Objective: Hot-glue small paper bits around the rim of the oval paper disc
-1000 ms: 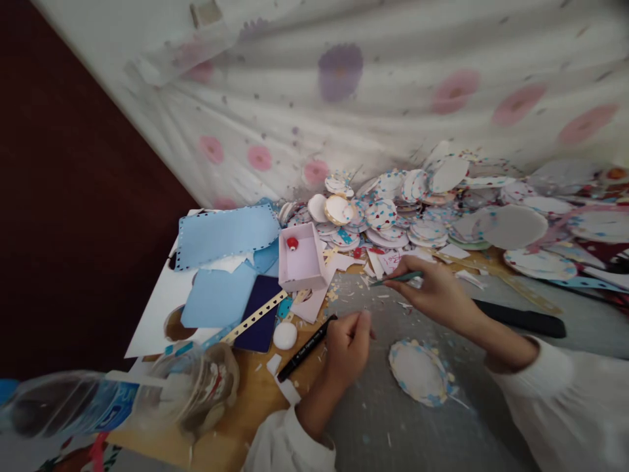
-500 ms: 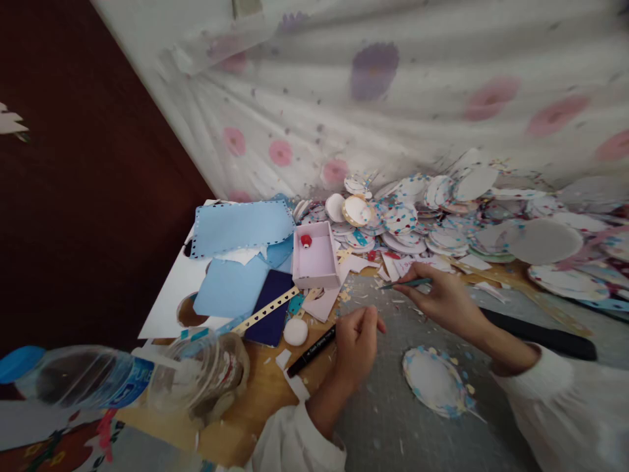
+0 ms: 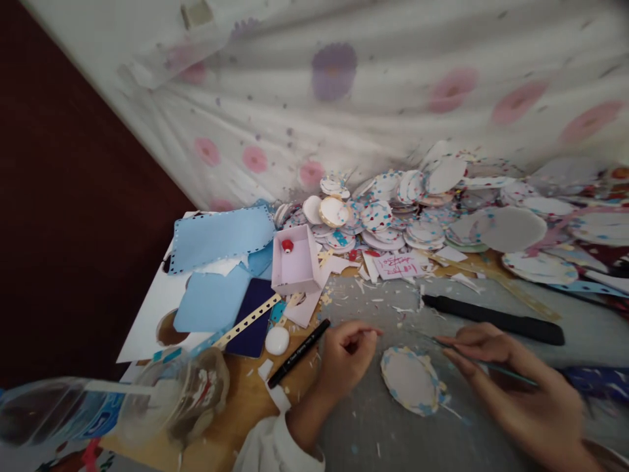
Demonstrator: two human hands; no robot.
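Observation:
My right hand (image 3: 511, 387) grips a thin green-handled tool (image 3: 491, 364), whose fine tip points left over the top edge of a white paper disc with a dotted rim (image 3: 410, 380) lying on the grey mat (image 3: 388, 314). My left hand (image 3: 346, 354) rests curled on the mat just left of the disc, thumb and forefinger pinched together; what they hold is too small to see. A black marker pen (image 3: 297, 354) lies beside my left hand.
A heap of dotted paper discs (image 3: 417, 210) fills the back of the table. A small pink box (image 3: 295, 261) holds a red-and-white bead. Blue paper sheets (image 3: 216, 262), a punched strip, a black-handled tool (image 3: 491, 318), a plastic bottle (image 3: 69, 413) and a clear cup (image 3: 196, 387) lie around.
My right hand has pulled back from the scraps near the disc heap to the near right, bringing the thin tool over the paper disc. My left hand has stayed put.

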